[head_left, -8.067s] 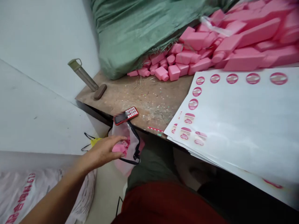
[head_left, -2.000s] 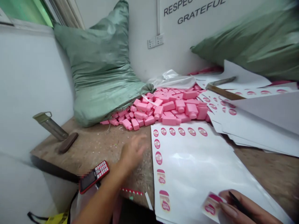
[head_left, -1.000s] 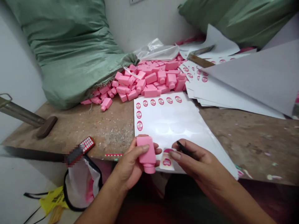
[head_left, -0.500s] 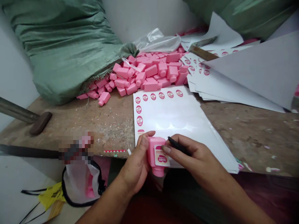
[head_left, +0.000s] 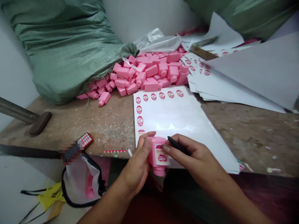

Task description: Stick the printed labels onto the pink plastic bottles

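Note:
My left hand [head_left: 137,166] is wrapped round a small pink plastic bottle [head_left: 153,154], held neck down just off the table's front edge. On its front face sits a white and pink label [head_left: 163,158] with the word BABY upside down. My right hand [head_left: 198,157] is closed round a slim black pen-like tool [head_left: 178,146], whose kind I cannot make out. The right thumb touches the label's upper part. Behind both hands lies a stack of white sticker sheets [head_left: 170,113], with oval pink stickers along the top sheet's far and left edges.
A heap of pink bottles [head_left: 149,71] spills from a green sack [head_left: 70,53] at the back. More sheets [head_left: 224,84] and a wooden-handled tool [head_left: 203,51] lie back right. At left are a red keypad phone [head_left: 86,140], partly blurred, and an open zip bag [head_left: 80,183].
The view has shifted very slightly. The bottle is turned a little in my left hand, its label facing me more squarely. My right thumb stays on the label.

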Motion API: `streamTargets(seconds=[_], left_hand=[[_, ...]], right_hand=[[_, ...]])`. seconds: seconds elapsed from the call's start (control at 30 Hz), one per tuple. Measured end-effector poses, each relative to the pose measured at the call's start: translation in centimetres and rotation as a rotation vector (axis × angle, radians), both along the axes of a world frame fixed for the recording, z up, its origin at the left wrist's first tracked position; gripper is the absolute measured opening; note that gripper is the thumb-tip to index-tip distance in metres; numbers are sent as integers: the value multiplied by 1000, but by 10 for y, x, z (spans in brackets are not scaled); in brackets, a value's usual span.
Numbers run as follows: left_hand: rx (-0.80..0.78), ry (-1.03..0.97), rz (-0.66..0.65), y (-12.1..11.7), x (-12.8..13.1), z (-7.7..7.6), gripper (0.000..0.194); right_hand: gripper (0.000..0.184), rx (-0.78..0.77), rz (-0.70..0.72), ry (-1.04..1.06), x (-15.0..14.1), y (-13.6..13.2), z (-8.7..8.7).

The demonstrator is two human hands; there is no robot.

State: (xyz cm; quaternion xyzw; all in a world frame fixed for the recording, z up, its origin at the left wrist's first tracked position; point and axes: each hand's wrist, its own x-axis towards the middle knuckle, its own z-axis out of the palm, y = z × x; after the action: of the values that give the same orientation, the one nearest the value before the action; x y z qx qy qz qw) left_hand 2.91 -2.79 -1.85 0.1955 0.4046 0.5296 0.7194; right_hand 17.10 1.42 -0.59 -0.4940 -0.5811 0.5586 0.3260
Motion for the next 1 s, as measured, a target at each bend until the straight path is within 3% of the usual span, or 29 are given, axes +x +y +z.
streamTargets(seconds=[0.17,0.27,0.4,0.77,1.0], left_hand=[[-9,62,-93,-3,-2,2,57],[-3,39,-81,-5,-2,4,54],[-56,5,-86,-7,-1,6,59],[-100,22,-78,-7,-2,9,83],[-77,164,-71,-15,-5,6,80]], right_hand=[[25,98,-1,-70,2,-5,-1],[20,177,-55,-175,2,-9,-3],[33,152,-151,-156,2,-7,-7],[22,124,-47,50,1,-9,-7],[22,61,54,57,-2,2,-3]])
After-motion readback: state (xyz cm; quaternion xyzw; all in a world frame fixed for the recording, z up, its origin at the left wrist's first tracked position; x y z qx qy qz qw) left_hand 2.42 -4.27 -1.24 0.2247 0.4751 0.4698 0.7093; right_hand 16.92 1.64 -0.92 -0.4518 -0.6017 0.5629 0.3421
